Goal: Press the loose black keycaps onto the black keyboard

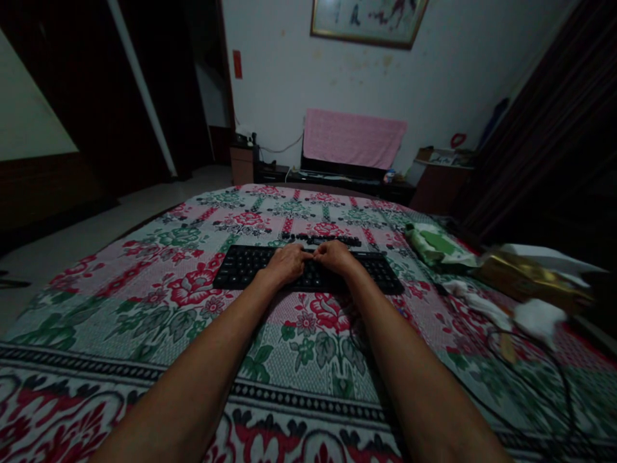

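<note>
A black keyboard [250, 265] lies on the patterned cloth in front of me, its middle partly covered by my hands. My left hand [288, 262] rests on its left-centre keys, with a finger stretched towards the right hand; I see nothing held in it. Over the upper middle of the keyboard, my right hand [334, 256] has thumb and fingers pinched together, touching or nearly touching the left fingertip. Whatever sits in that pinch, if anything, is too small to make out. Small black pieces that look like loose keycaps [337, 240] lie in a row just behind the keyboard.
The floral cloth [193, 286] covers the wide surface. To the right are a green and white packet [436, 245], a gold box [530, 278], crumpled white tissue [540, 319] and a black cable [562, 366]. A pink cloth [354, 137] hangs by the far wall.
</note>
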